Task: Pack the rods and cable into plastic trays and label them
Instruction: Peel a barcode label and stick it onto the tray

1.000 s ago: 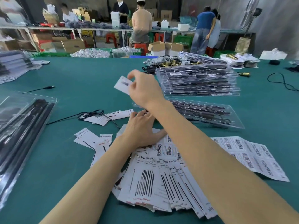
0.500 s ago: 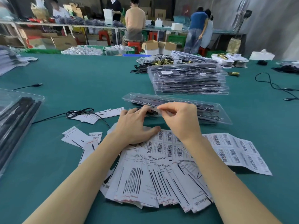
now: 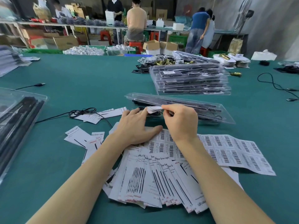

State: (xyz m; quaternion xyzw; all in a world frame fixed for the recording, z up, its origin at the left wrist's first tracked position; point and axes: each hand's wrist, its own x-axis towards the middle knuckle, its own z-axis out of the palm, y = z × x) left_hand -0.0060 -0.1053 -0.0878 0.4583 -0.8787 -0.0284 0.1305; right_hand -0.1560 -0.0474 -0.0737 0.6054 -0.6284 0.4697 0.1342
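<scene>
My right hand pinches a small white sticker label between thumb and fingers, just in front of a clear plastic tray packed with black rods. My left hand lies flat with spread fingers on a barcode label sheet. The fingertips reach toward the tray's near edge. A fanned pile of printed insert cards lies under both forearms. A stack of packed trays sits further back on the green table.
A large clear tray of black rods lies at the left edge. A coiled black cable and loose cards lie left of my hands. More cables run at right. Several people work at benches behind.
My right hand came down from holding a card up in the air to the label sheet. It now lifts a peeled sticker near the tray. The left hand stays flat on the sheet.
</scene>
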